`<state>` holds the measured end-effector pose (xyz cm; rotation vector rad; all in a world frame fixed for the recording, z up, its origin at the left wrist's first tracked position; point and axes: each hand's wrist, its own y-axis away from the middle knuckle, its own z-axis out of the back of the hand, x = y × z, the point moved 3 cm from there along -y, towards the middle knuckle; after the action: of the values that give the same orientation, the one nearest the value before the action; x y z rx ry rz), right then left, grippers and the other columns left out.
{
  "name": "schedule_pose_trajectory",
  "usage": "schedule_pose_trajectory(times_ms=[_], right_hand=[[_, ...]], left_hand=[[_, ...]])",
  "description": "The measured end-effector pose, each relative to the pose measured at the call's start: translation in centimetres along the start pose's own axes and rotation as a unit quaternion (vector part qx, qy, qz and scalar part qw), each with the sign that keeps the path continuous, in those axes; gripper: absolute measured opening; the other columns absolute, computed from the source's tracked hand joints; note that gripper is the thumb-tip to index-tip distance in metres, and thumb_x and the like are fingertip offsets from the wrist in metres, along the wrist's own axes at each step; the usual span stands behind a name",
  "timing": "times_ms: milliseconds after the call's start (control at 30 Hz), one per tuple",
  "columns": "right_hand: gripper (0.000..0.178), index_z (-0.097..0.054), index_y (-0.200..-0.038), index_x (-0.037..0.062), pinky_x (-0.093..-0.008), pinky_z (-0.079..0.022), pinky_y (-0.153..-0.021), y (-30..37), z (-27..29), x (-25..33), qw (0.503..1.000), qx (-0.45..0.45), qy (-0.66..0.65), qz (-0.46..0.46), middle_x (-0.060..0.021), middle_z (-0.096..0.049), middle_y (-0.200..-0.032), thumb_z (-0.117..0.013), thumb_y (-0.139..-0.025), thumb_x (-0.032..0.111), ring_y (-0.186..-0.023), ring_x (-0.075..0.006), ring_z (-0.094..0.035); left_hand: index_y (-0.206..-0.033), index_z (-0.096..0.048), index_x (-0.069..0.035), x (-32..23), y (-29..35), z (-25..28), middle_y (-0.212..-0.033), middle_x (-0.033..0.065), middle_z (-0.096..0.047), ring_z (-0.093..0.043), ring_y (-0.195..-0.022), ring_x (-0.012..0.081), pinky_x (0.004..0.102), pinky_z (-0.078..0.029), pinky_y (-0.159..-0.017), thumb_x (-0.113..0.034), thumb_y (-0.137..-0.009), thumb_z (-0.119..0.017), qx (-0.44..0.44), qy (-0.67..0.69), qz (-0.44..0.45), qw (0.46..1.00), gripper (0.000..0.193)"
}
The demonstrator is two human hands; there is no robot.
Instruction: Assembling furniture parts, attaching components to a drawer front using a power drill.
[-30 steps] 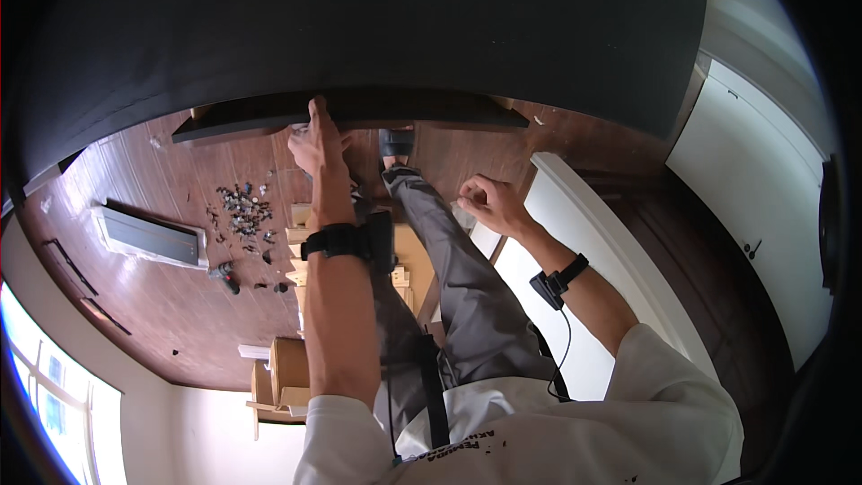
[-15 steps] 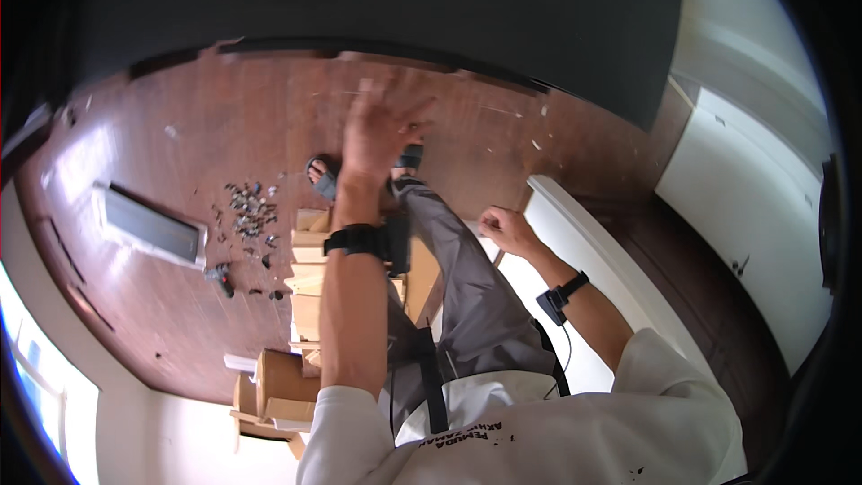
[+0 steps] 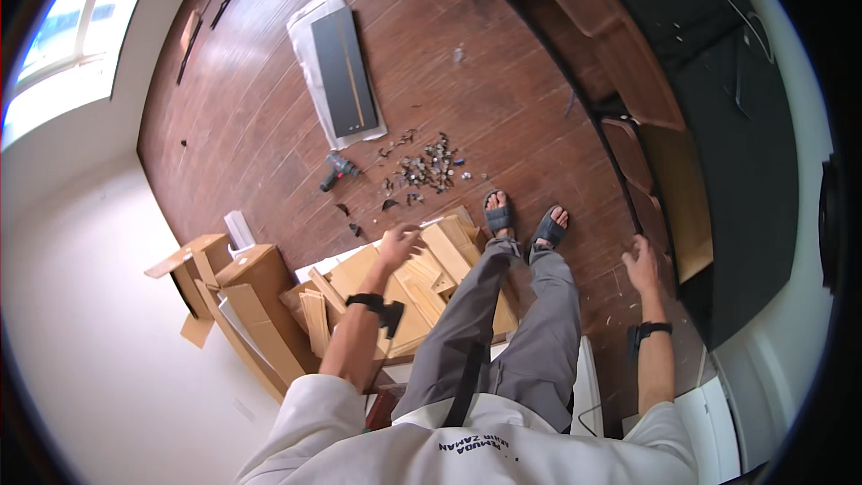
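Fingers [image 3: 410, 230] of the left hand [image 3: 395, 250] are standing apart, and that grip is hanging open above the edge of a pile of pale wooden boards [image 3: 420, 292]. The right hand [image 3: 641, 265] is hovering at the long edge of a dark cabinet [image 3: 759, 233], its fingers loosely curled; I cannot tell whether they are touching the edge or how far this grip is closing. The cabinet is stretching along the person's right side, showing several brown-toned openings, and a pale cable [image 3: 752, 22] is curving near its far end. The boards are lying just to the left of the person's legs, with cardboard boxes [image 3: 260, 287] standing behind them, toward the white wall [image 3: 99, 260]. Two feet in dark sandals [image 3: 549, 232] are resting on the reddish-brown floor [image 3: 242, 108]. Beyond them, small dark hardware pieces [image 3: 433, 167] are lying scattered, a power drill [image 3: 339, 169] is lying just beside these, and a dark panel [image 3: 343, 72] is resting on white wrapping [image 3: 305, 52].
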<state>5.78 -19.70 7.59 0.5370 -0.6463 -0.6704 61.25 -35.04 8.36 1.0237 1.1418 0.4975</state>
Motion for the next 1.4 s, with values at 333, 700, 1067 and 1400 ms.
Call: schedule_pose_trajectory(times_ms=[333,700,1067,1400], right_hand=[[0.041,-0.051,-0.116,0.0021,-0.0439,-0.043,-0.093,-10.3,4.2,5.5,0.971,-0.116,0.210,-0.022,-0.0232,-0.050,-0.120,-0.060,-0.080,0.018,-0.109,-0.0388,-0.051],[0.075,-0.028,-0.144,0.0007,-0.0437,-0.031,-0.107,-17.5,-1.1,9.7,0.958,-0.094,0.046,-0.266,-0.0257,-0.035,-0.144,-0.057,-0.084,0.035,-0.131,-0.0407,-0.036],[0.043,-0.049,-0.132,0.0097,-0.0344,-0.050,-0.075,-9.1,-5.8,28.2,0.957,-0.001,-0.063,-0.284,-0.0116,-0.065,-0.100,-0.051,-0.090,0.021,-0.081,-0.0241,-0.064],[0.026,-0.071,-0.086,0.0098,-0.0360,-0.051,-0.075,28.6,-45.2,60.5,0.789,0.501,-0.056,-0.352,-0.0077,-0.070,-0.081,-0.065,-0.074,0.032,-0.073,-0.0225,-0.067]], left_hand=[[-0.114,-0.056,0.002,7.2,11.1,20.0,-0.083,0.0140,-0.068,-0.066,-0.069,0.0215,0.0314,-0.054,-0.058,-0.018,-0.091,-0.053,-0.134,-0.067,0.167,0.974,0.030],[-0.125,-0.051,-0.008,-6.1,12.0,30.8,-0.094,0.0084,-0.067,-0.067,-0.083,0.0218,0.0357,-0.054,-0.073,-0.037,-0.096,-0.051,-0.146,-0.010,0.321,0.936,0.041],[-0.125,-0.053,-0.006,-10.3,8.6,57.3,-0.099,0.0122,-0.068,-0.068,-0.085,0.0256,0.0391,-0.055,-0.073,-0.032,-0.093,-0.054,-0.072,-0.126,0.408,0.902,0.041],[-0.123,-0.053,-0.012,-31.5,-30.1,85.0,-0.094,0.0086,-0.068,-0.064,-0.080,0.0162,0.0305,-0.048,-0.062,-0.032,-0.092,-0.057,0.119,-0.341,0.043,0.932,0.037]])
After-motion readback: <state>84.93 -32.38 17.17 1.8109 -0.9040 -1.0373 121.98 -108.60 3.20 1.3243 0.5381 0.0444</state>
